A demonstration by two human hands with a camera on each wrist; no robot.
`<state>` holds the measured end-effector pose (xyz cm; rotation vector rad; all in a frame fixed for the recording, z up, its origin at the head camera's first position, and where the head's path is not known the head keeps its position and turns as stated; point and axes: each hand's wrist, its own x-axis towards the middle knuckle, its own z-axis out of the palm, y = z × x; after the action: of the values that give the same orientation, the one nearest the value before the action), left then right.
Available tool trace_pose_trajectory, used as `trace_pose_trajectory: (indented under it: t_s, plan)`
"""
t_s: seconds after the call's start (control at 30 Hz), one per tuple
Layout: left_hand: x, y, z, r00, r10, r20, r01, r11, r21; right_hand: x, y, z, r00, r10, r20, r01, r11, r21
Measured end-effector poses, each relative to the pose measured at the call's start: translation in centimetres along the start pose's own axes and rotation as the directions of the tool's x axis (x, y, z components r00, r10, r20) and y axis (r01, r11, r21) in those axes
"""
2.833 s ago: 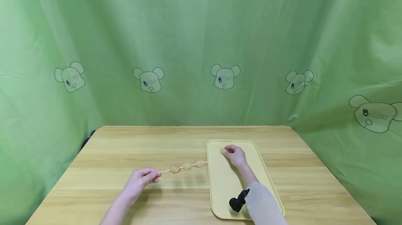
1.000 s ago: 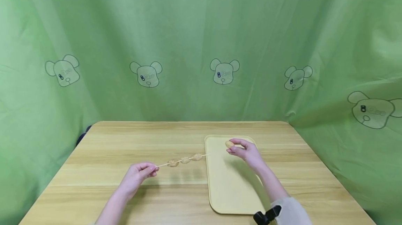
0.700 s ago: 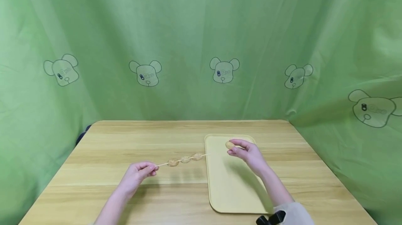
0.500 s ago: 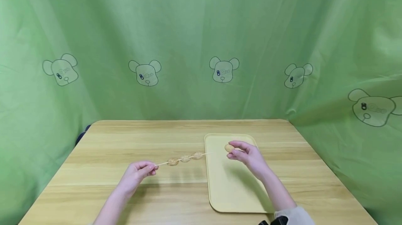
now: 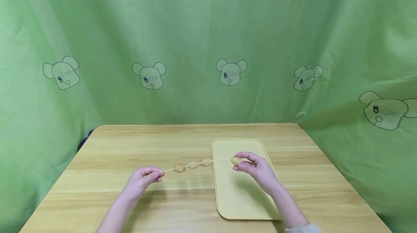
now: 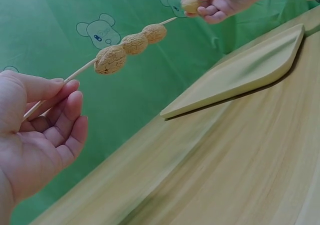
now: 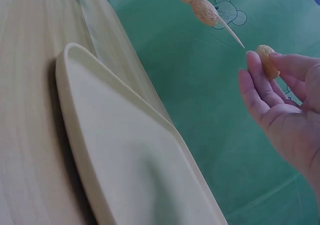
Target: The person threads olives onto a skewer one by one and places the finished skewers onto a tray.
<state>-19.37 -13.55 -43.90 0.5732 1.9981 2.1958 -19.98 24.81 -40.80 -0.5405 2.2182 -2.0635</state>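
Note:
Between thumb and fingers, my left hand (image 5: 140, 183) pinches the near end of a thin wooden skewer (image 6: 80, 70). Threaded along it are three tan, wrinkled balls, the nearest ball (image 6: 110, 59) being the largest in the left wrist view. The skewer's bare pointed tip (image 7: 237, 37) sticks out past the last one. My right hand (image 5: 257, 172) pinches another tan ball (image 7: 268, 61) with thumb and fingertips, above the tray. A small gap separates this ball from the tip. Both hands are raised off the table.
A shallow pale yellow tray (image 5: 231, 193) lies right of centre on the wood-grain table (image 5: 169, 207); no balls show on it. A green curtain (image 5: 189, 19) printed with bear faces surrounds the table's back and sides.
My right hand has lifted the ball off the tray, then brought it lower and slightly left toward the skewer's tip. The left hand and skewer have barely moved.

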Motion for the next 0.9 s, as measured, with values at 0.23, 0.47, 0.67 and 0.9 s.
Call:
trace_pose_trajectory:
  t_s: [0.23, 0.47, 0.67, 0.9]
  plan:
    - [-0.1, 0.5, 0.3, 1.0, 0.024, 0.016, -0.024, 1.0, 0.004, 0.0, 1.0, 0.4, 0.997, -0.072, -0.005, 0.072, 0.997, 0.024]
    - [0.0, 0.4, 0.3, 0.999, 0.026, 0.035, -0.027, 0.999, 0.038, 0.0, 1.2, 0.7, 0.992, -0.124, -0.02, 0.124, 0.992, -0.016]
    - [0.0, 0.4, 0.3, 0.998, 0.031, 0.061, -0.036, 0.995, 0.09, 0.0, 1.0, 0.8, 0.995, -0.083, -0.047, 0.082, 0.996, -0.029]
    - [0.1, 0.4, 0.3, 0.996, 0.028, 0.083, -0.036, 0.995, 0.094, 0.0, 1.1, 0.7, 0.998, -0.043, -0.049, 0.043, 0.999, -0.016]
